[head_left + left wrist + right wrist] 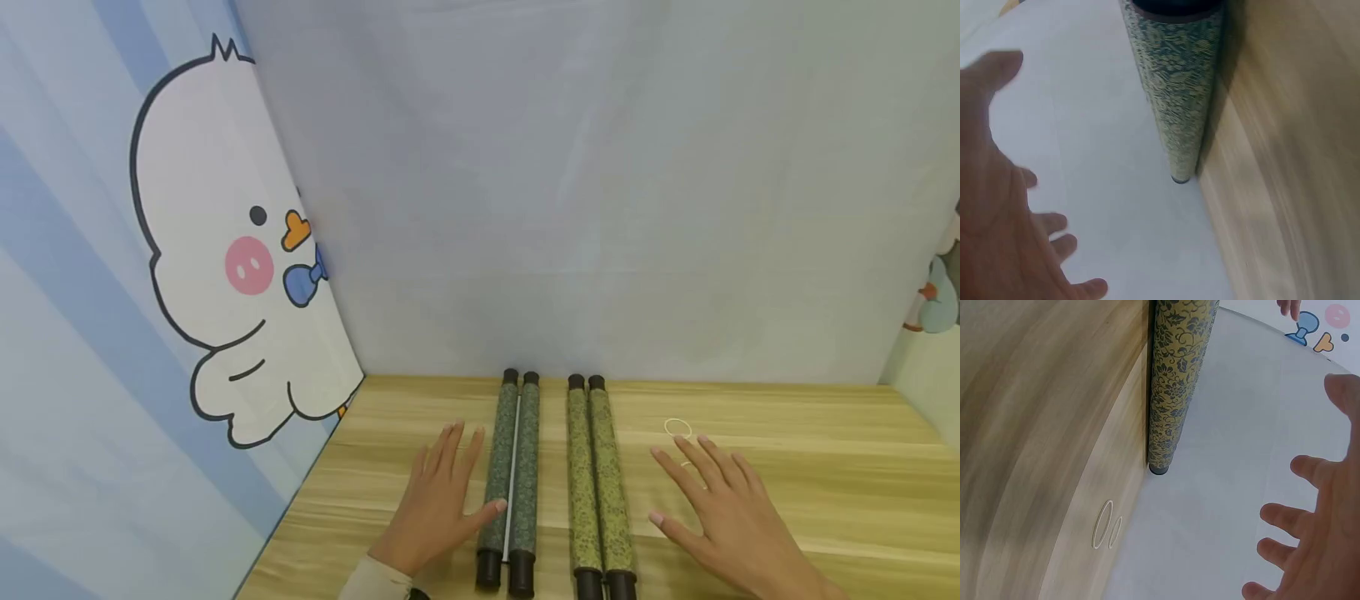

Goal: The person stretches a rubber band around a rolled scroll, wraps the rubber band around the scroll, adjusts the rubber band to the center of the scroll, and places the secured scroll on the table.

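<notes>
Two double-rolled scrolls with dark end knobs lie side by side on the wooden table. The teal scroll (527, 467), floral in pattern, shows a white strip between its two rolls. To its right is the yellow scroll (611, 475), with dark flowers. Beside the teal scroll my left hand (435, 508) spreads its fingers, the thumb tip over the left roll; the left wrist view shows that hand apart from it. My right hand (738, 525) is held to the right of the yellow scroll, fingers spread and holding nothing. Two thin pale rings (1102, 524), like rubber bands, lie near its fingertips.
A plain pale cloth (600, 192) hangs behind the table's back edge. On the left is a blue-striped curtain (67, 333) with a white cartoon duck (198, 183). The wooden tabletop (840, 450) extends to the right of my right hand.
</notes>
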Demonstrator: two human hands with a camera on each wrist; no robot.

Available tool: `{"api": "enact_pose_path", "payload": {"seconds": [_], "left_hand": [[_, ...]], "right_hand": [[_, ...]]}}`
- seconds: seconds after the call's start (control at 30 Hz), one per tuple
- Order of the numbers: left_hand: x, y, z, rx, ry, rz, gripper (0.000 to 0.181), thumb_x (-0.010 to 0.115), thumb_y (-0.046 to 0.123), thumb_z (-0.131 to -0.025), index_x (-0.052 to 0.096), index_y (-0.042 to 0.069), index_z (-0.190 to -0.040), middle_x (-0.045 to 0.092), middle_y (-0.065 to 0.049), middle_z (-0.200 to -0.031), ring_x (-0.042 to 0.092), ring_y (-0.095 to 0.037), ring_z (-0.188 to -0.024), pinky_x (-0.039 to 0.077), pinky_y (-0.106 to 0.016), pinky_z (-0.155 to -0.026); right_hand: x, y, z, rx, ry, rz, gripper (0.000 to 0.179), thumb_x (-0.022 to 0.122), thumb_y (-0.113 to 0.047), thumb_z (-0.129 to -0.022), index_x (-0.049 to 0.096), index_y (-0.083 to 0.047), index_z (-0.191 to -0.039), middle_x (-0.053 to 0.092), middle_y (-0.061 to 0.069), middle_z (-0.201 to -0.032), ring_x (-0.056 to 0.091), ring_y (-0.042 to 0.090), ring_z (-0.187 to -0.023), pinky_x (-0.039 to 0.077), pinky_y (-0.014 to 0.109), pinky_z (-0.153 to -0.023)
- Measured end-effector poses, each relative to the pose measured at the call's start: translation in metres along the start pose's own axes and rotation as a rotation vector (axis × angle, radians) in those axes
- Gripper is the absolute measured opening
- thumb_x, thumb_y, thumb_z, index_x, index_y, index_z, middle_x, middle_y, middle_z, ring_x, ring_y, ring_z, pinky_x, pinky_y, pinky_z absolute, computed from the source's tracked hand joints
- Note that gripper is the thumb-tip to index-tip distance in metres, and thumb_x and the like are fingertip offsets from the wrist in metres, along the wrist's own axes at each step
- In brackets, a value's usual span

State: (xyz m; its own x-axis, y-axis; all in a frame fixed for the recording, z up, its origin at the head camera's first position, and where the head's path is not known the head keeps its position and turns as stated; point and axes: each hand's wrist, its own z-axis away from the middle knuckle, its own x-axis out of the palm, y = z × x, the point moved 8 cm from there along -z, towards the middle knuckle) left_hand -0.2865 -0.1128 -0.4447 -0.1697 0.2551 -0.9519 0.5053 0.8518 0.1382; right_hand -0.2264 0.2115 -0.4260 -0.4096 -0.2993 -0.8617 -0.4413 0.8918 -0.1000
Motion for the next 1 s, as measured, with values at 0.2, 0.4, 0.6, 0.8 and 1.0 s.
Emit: {"api": "enact_pose_path", "payload": {"seconds": [0.2,0.4,0.6,0.8,1.0], "left_hand": [[0.0,0.001,-0.027,-0.122,-0.003,0.157,0.083,0.058,0.056,-0.099,0.035,0.0,-0.156,0.038,-0.026,-0.155,0.036,-0.042,-0.143,0.035,-0.06,-0.111],[0.007,0.005,-0.058,-0.31,-0.079,0.252,0.093,0.065,0.059,-0.094,0.035,-0.006,-0.154,0.04,-0.028,-0.153,0.043,-0.044,-0.138,0.041,-0.058,-0.106],[0.018,0.013,-0.079,-0.358,-0.123,0.185,0.103,0.056,0.068,-0.093,0.032,-0.013,-0.152,0.044,-0.034,-0.147,0.051,-0.048,-0.128,0.05,-0.055,-0.098],[0.034,0.021,-0.084,-0.39,-0.184,0.058,0.104,0.056,0.069,-0.093,0.034,-0.018,-0.148,0.05,-0.037,-0.137,0.06,-0.046,-0.116,0.054,-0.051,-0.09],[0.05,0.018,-0.091,-0.423,-0.247,-0.013,0.101,0.055,0.068,-0.094,0.039,-0.018,-0.144,0.05,-0.035,-0.136,0.063,-0.042,-0.104,0.056,-0.048,-0.086]], "right_hand": [[-0.009,0.002,-0.003,-0.001,0.033,0.007,0.072,0.071,-0.053,-0.09,0.049,-0.022,-0.151,0.048,0.016,-0.146,0.04,0.043,-0.135,0.031,0.061,-0.102],[-0.013,0.002,-0.005,0.022,0.039,-0.01,0.072,0.073,-0.051,-0.089,0.05,-0.023,-0.15,0.05,0.017,-0.144,0.042,0.045,-0.132,0.034,0.063,-0.098],[-0.012,-0.001,-0.005,0.04,0.017,-0.019,0.07,0.073,-0.05,-0.089,0.052,-0.021,-0.149,0.052,0.017,-0.143,0.043,0.044,-0.132,0.035,0.065,-0.098],[-0.01,-0.004,-0.005,0.051,-0.011,-0.024,0.068,0.071,-0.052,-0.09,0.053,-0.022,-0.148,0.052,0.016,-0.143,0.044,0.043,-0.132,0.035,0.064,-0.1],[-0.011,-0.004,-0.003,0.06,-0.011,-0.014,0.066,0.071,-0.052,-0.09,0.055,-0.021,-0.147,0.054,0.017,-0.142,0.046,0.043,-0.131,0.036,0.064,-0.1]]}}
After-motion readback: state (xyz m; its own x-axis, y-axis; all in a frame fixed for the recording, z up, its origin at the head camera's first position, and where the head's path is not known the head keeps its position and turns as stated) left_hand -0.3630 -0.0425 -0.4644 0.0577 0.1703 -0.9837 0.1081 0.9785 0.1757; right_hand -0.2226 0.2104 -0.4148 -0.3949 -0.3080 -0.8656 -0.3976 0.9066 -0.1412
